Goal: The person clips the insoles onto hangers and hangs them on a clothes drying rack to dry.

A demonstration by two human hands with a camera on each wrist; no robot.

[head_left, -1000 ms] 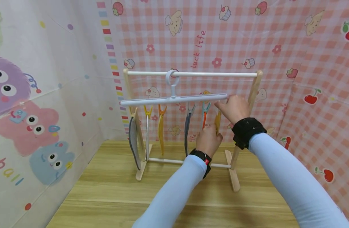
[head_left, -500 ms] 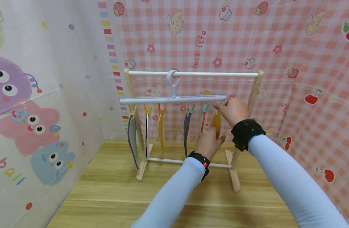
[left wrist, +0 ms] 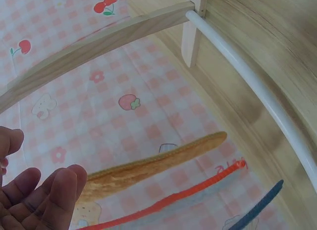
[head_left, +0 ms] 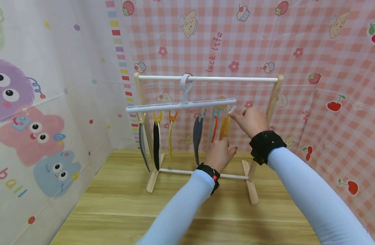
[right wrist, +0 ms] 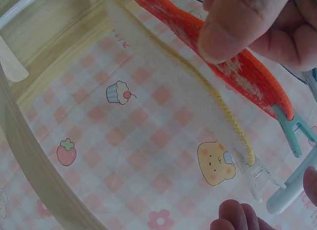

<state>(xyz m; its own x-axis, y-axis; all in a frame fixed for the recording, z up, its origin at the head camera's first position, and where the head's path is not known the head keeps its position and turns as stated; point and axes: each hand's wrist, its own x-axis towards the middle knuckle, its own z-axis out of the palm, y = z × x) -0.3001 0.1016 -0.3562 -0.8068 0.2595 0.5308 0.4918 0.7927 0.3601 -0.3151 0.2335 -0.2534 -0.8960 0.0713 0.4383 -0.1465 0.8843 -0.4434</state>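
A pale blue hanger (head_left: 163, 107) hangs from the rack's top rod, tilted with its right end higher. Clipped at that end is a small yellow-edged cloth (head_left: 225, 126), held by a clear clip (right wrist: 255, 175). My right hand (head_left: 251, 121) is just right of the clip, thumb and fingers apart and holding nothing. Lower down, my left hand (head_left: 219, 156) is beside the cloth's lower part. Its fingers (left wrist: 62, 195) are loosely bent with nothing between them. An orange cloth (right wrist: 262, 91) hangs from a teal clip (right wrist: 290, 131) close by.
Several more cloths hang along the hanger, including a grey one (head_left: 198, 131), a thin yellow one (head_left: 170, 139) and a black one (head_left: 156, 146). The wooden rack (head_left: 271, 98) stands on the wooden table (head_left: 114, 204), with patterned curtains (head_left: 267, 41) behind and at the sides.
The hanger's right end has swung leftward and up, and the hanging cloths have turned and shifted left. My left hand has moved slightly left and down; the clear clip now stands apart from my right hand.
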